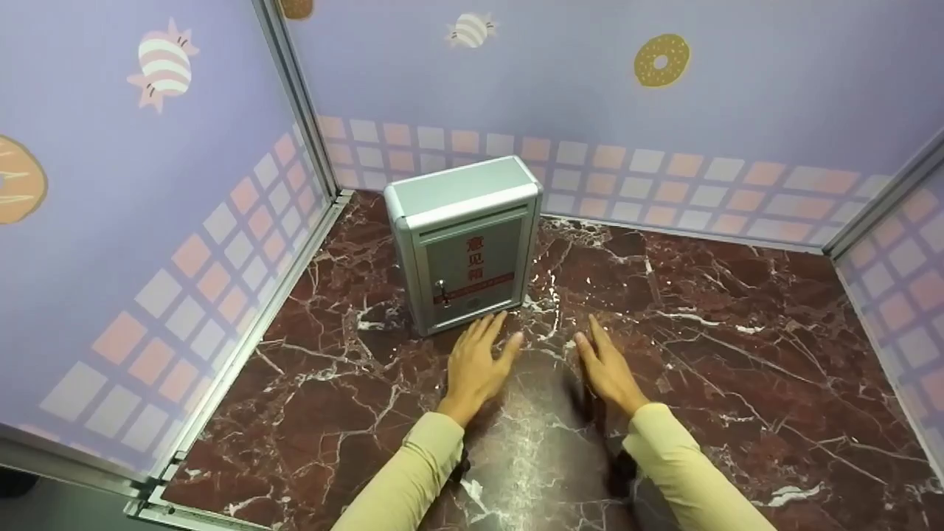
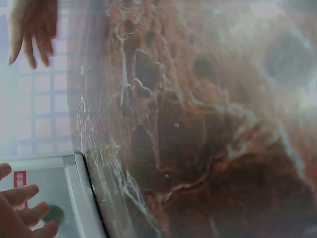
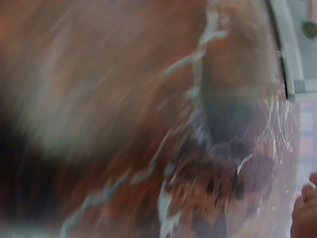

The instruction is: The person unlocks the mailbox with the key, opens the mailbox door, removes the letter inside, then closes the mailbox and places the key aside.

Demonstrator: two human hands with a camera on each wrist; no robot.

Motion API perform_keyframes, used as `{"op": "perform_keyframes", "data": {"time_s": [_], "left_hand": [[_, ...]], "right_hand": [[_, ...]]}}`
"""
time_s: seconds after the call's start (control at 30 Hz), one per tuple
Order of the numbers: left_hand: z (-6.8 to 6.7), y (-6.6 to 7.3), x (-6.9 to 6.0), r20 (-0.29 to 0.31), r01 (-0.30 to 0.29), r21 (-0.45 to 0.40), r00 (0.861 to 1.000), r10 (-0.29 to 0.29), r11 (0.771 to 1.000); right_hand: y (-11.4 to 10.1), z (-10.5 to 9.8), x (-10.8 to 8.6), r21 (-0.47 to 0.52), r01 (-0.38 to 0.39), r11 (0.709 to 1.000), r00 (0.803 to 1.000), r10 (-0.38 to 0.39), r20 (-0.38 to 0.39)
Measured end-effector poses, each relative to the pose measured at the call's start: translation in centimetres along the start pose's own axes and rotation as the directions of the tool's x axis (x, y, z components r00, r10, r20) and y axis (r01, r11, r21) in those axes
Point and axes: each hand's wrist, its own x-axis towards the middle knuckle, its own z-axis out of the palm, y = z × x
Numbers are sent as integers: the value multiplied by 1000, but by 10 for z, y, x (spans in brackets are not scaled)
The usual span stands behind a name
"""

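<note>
Suggestion box [image 1: 476, 247]: stands upright on the worktop [image 1: 752, 369], directly fwd of the L hand [image 1: 476, 369] and fwd-left of the R hand [image 1: 611, 372]. Long axis vert.; front face toward the person, turned slightly to the R, so its lower L corner is nearest. L hand is the nearer: fingertips at the lower front edge, approx. mid-width; contact w/ box cannot be confirmed. R hand sits outboard of the box's R edge, well apart from it.

Hands: apart from each other, bare worktop btwn; fingers extended fwd, nothing held. Whether either rests on the surface: can't tell.

Box detail: slot [image 1: 472, 222] near top of front face; key [image 1: 445, 291] in the lock, lower L; red lettering at ctr.

Surface: dark red marble pattern, white veins, glossy, w/ bright reflection btwn forearms.

Room: lilac back panel [image 1: 560, 88] and side panels, pink/white check band along the bottom, sweet and doughnut prints, metal profile [image 1: 293, 96] at the rear L corner.
</note>
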Motion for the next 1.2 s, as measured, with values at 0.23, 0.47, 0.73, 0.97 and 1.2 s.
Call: {"op": "perform_keyframes", "data": {"time_s": [0.23, 0.47, 0.73, 0.97, 1.2], "left_hand": [[-9, -18, 3, -102, 222, -151, 966, -239, 963], [-11, -44, 1, -321, 403, -218, 831, -455, 889], [-9, -55, -3, -436, 378, -185, 796, -420, 907], [-19, -63, 0, -499, 321, -126, 797, -340, 938], [-37, -74, 8, -545, 167, -181, 804, -240, 969]], "right_hand": [[-8, 0, 17, 139, -98, 985, 994, 90, 62], [-16, 6, 31, 170, -83, 982, 997, 81, 18], [-18, 8, 49, 215, -28, 976, 999, 36, -32], [-32, 5, 70, 246, 30, 969, 999, -24, -29], [-47, 3, 86, 303, 64, 951, 998, -69, 6]]}}
